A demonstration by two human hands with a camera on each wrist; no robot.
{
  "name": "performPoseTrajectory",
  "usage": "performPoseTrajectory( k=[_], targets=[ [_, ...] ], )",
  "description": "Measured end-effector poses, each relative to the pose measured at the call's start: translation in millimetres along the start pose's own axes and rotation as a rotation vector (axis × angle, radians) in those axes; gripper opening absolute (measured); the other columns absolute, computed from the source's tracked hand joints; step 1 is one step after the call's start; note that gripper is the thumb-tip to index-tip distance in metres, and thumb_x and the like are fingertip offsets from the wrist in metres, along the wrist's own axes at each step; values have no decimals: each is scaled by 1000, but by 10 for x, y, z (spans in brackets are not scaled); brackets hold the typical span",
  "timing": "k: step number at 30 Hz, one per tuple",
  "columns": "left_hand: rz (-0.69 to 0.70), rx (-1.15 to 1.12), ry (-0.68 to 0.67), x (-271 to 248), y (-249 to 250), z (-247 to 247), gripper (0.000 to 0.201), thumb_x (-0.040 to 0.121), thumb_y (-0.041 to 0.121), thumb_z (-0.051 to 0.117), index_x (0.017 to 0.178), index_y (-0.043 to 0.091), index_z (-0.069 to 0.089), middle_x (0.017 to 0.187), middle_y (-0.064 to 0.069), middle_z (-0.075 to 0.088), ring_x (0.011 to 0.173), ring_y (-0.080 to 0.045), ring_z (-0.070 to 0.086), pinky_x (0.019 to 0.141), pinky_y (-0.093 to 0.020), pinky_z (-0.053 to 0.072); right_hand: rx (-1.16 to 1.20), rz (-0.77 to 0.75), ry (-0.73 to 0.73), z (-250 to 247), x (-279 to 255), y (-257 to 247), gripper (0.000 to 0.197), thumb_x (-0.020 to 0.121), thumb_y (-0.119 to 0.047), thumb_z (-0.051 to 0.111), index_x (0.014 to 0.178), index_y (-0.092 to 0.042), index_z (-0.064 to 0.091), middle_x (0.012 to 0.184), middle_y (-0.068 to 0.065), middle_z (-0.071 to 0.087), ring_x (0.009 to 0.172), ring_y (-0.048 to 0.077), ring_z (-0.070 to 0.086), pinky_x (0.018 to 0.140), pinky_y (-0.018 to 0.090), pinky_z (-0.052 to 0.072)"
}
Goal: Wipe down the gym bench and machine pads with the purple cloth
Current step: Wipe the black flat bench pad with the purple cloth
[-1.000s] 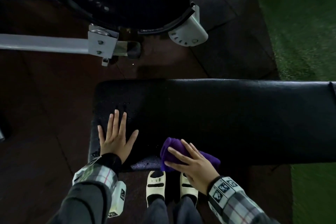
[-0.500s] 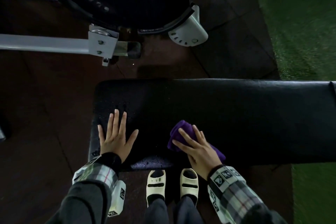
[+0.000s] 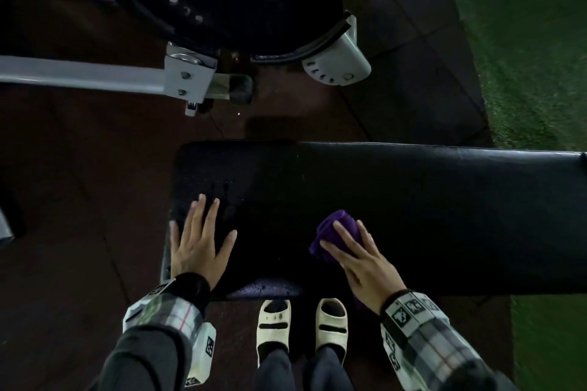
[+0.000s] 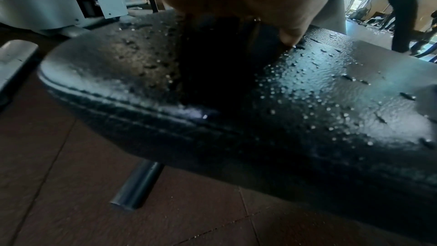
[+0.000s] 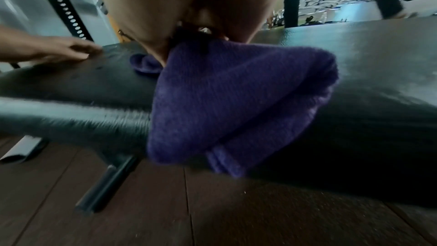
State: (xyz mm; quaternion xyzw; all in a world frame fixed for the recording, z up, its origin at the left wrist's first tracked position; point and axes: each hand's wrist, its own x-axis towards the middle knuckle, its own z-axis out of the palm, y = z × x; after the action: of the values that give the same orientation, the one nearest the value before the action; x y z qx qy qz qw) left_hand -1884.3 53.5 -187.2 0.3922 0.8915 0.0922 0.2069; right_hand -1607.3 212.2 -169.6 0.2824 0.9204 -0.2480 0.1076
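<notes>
Now the right hand [image 3: 365, 267] presses the bunched purple cloth [image 3: 333, 232] with straight fingers onto the near edge of the black bench [image 3: 428, 200], while the left hand [image 3: 198, 244] lies flat, fingers spread, at its wet left end.

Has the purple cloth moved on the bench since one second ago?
Yes. The purple cloth has slid right along the bench, away from the flat left hand.

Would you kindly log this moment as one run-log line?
left hand flat on bench pad | right hand presses purple cloth on pad | droplets near left hand
</notes>
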Motion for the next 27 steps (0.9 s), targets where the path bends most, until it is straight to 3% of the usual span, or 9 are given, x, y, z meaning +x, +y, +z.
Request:
performPoseTrajectory(
  k=[2,5,9,12,18,21,27],
  targets=[
    [-83,-31,52,-21,-67,-32,77,89,66,33,153,26,16,162,1,4,148,-13,-1,118,-48,-3,30,88,14,-62,221,-16,77,87,-14,57,142,-50,16,156,-12,5,141,41,9,98,53,44],
    [-192,-112,13,-51,-128,-35,84,88,60,45,155,23,11,160,6,-7,145,-8,-11,120,-48,-4,36,185,-34,-194,599,1,69,96,-16,40,143,-53,3,153,-18,-16,142,38,-11,112,50,27],
    [-179,-90,12,-49,-162,26,94,79,77,21,154,21,5,156,9,-13,143,-6,-17,117,-45,-9,41,235,-32,-393,1103,22,61,98,-15,34,147,-42,9,157,-9,-13,141,41,-13,117,48,12],
    [-184,-103,8,-42,-167,13,95,81,79,21,154,20,8,156,9,-12,143,-6,-15,117,-46,-6,4,232,-42,-460,1410,116,60,98,-17,34,148,-39,9,157,-5,-11,142,41,-9,116,45,7],
    [-180,-117,-16,-44,-198,5,96,75,78,14,154,25,2,154,13,-18,142,-3,-19,117,-41,-8,-26,238,-114,-600,1850,167,61,97,-18,34,148,-39,7,158,-1,-10,142,40,-6,117,51,5],
    [-185,-126,-9,-50,-185,2,95,75,77,15,153,26,2,154,13,-17,142,-3,-18,117,-39,-8,-3,269,-138,-696,1976,-19,61,98,-16,34,147,-40,8,158,-5,-11,141,43,-7,117,48,5],
    [-181,-123,15,-55,-198,17,94,77,77,17,154,25,6,155,12,-14,143,-5,-12,117,-39,-6,-36,6,-161,-594,1828,-334,69,93,-10,39,145,-47,11,156,-16,-9,142,40,-9,116,46,9]
  ],
)
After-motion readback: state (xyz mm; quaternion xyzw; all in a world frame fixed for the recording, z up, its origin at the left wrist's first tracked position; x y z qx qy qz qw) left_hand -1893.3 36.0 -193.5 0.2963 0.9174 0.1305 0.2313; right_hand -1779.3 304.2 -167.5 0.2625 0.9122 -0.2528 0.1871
